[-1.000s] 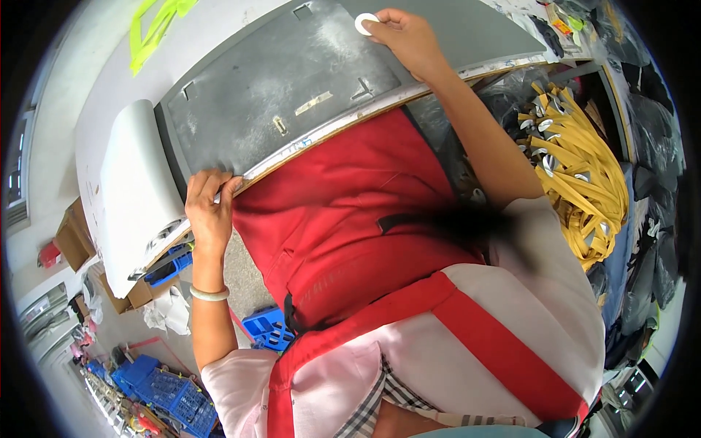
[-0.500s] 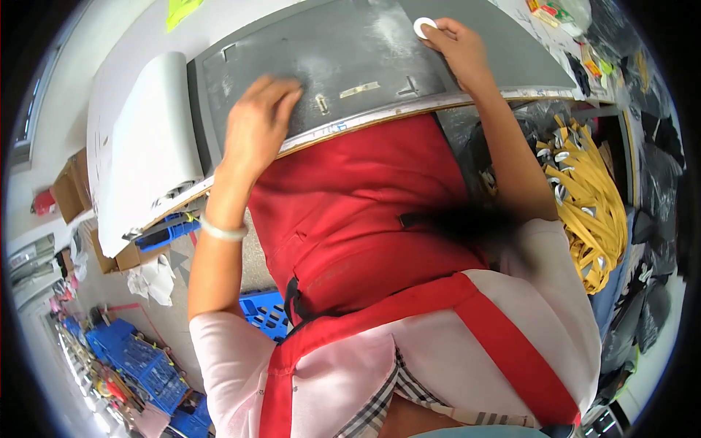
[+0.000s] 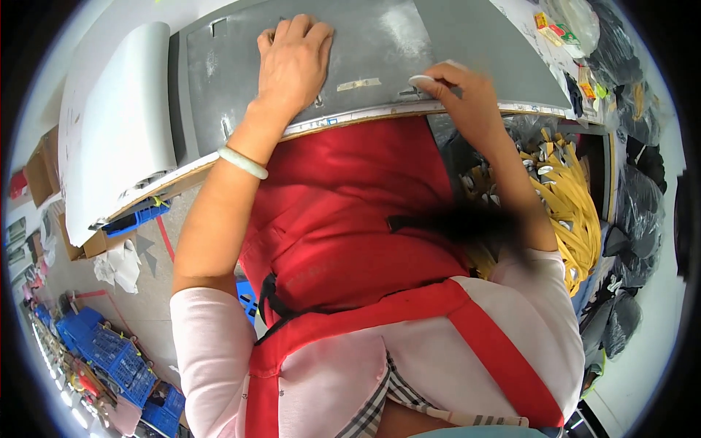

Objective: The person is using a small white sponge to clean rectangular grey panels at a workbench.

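A thin dark grey template sheet (image 3: pixel 234 80) with small cut-out slots and whitish powdery smears lies on a larger grey sheet (image 3: pixel 504 62) on the table. My left hand (image 3: pixel 293 69) presses down on the template, palm down and fingers stretched out, with nothing held. Near the front edge, my right hand (image 3: pixel 467 91) pinches a flat white chalk disc (image 3: pixel 421 79) between thumb and fingers. The disc is tipped nearly edge-on over a slot at the template's front right. A strip of beige tape (image 3: pixel 358 84) sits on the template between my hands.
A white roll of sheet material (image 3: pixel 135 109) lies left on the table. Yellow straps (image 3: pixel 569 204) hang in a bundle below the table at right. Clear plastic bags and small boxes (image 3: pixel 551 29) sit at the far right. Blue crates (image 3: pixel 109 350) stand on the floor at left.
My left hand has moved forward and right and now lies flat on the template. My right hand has brought the chalk disc nearer, from the far part of the sheet to the front slot.
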Available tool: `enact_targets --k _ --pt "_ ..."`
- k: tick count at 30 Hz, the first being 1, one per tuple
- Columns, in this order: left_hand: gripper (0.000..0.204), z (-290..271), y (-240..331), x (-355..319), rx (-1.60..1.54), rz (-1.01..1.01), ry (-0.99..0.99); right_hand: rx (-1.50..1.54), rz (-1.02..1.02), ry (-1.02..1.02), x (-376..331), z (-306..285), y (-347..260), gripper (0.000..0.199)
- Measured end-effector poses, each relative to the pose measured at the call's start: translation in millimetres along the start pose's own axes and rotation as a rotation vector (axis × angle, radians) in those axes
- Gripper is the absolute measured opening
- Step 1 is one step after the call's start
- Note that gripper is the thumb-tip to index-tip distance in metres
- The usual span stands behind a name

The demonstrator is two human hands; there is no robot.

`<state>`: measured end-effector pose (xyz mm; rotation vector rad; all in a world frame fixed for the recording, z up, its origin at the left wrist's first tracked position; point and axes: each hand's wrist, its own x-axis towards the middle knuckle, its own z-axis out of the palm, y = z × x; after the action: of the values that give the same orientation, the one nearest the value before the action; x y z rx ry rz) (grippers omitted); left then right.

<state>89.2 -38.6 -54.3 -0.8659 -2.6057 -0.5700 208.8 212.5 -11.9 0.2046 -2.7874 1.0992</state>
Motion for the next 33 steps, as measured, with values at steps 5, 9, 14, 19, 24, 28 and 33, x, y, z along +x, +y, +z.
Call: enact_targets --k 5,9,14,19,24,28,33 --pt "0.030 12.2 -8.7 -0.1 0.071 0.033 0.064 -0.072 -0.074 -0.018 -2.8 11.5 -3.7 0.011" --pt "0.030 -1.5 0.9 1.7 0.047 0.030 0.049 -0.221 -0.214 0.004 -0.2 12.9 -3.1 0.012" --pt "0.031 -16.6 15.0 2.5 -0.091 -0.108 -0.069 -0.099 0.188 -0.096 -2.2 2.4 -8.8 0.018" --pt "0.031 -16.3 16.6 5.8 -0.064 -0.098 -0.068 0.007 0.293 0.081 0.6 14.7 -8.6 0.022" --pt "0.029 7.6 -8.6 -2.4 0.042 -0.009 0.081 -0.049 0.311 -0.167 15.2 -10.9 -26.9 0.022" --pt "0.031 6.6 2.1 -0.4 0.027 0.005 0.057 0.235 0.326 0.007 48.8 -9.2 -4.9 0.023" --pt "0.033 2.9 3.6 -3.8 -0.035 -0.053 -0.028 -0.079 0.169 0.087 127.2 0.2 16.1 0.024"
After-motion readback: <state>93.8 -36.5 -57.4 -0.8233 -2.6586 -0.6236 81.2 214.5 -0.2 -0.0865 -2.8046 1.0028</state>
